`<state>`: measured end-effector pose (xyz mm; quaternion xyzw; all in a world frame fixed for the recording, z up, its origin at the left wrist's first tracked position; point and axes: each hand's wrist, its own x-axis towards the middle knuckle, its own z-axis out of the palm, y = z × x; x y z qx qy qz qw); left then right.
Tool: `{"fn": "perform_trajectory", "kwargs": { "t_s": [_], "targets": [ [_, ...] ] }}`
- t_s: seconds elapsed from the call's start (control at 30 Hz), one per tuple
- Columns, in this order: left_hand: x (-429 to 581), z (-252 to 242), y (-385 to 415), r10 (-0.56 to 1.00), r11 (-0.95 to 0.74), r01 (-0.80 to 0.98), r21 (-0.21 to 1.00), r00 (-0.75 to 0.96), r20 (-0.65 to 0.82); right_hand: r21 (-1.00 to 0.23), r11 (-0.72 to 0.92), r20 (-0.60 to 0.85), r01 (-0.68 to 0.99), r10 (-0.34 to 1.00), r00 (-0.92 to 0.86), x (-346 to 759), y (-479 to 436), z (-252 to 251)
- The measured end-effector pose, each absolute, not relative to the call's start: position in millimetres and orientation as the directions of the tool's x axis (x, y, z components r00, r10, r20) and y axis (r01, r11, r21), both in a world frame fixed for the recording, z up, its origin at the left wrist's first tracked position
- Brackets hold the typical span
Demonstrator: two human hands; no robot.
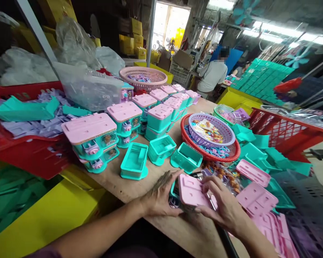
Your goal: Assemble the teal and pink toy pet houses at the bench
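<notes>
My left hand [164, 193] is closed around the left side of a small teal toy box, mostly hidden by my fingers and by the pink lid [191, 188] on top of it. The lid sits tilted over the box; I cannot tell whether it is seated. My right hand [220, 204] grips the lid's right side with thumb and fingers. Under that hand runs a tool with a metal shaft and black handle [226, 240], its far end partly hidden. Open teal boxes [134, 161] stand beyond my hands. To the right lie loose pink lids [257, 198].
Stacked teal boxes with pink lids [88, 127] line the left and back of the wooden table [115, 188]. A purple basket [226, 125] of small parts sits inside a red basket [235, 156]. Red crates [29, 157] flank both sides. A person [212, 73] sits farther back.
</notes>
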<state>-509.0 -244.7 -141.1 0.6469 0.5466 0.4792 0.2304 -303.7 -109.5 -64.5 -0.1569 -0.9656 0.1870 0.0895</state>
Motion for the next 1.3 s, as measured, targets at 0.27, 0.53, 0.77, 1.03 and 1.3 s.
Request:
{"fn": "perform_trajectory", "kwargs": {
  "t_s": [0.27,0.53,0.77,1.03,1.3],
  "targets": [
    [-503,-143,-247,0.958,-0.209,0.427,0.879,-0.09,0.272,-0.418,0.871,0.167,0.258,0.353,-0.921,-332,-124,-72],
    [-505,-146,-250,0.965,-0.166,0.424,0.89,-0.116,0.235,-0.205,0.918,0.105,0.339,0.365,-0.925,-331,-144,-79],
    [-511,-132,-242,0.993,-0.081,-0.109,0.991,-0.091,0.071,-0.295,0.872,0.078,0.39,0.429,-0.9,-333,-149,-77],
    [-500,-136,-238,0.974,-0.098,-0.052,0.994,-0.21,0.085,-0.487,0.776,0.239,0.401,0.56,-0.793,-337,-157,-87],
    [-502,-139,-230,0.965,-0.046,-0.03,0.998,-0.26,0.037,-0.288,0.821,0.235,0.493,0.559,-0.795,-344,-159,-78]
  ]
}}
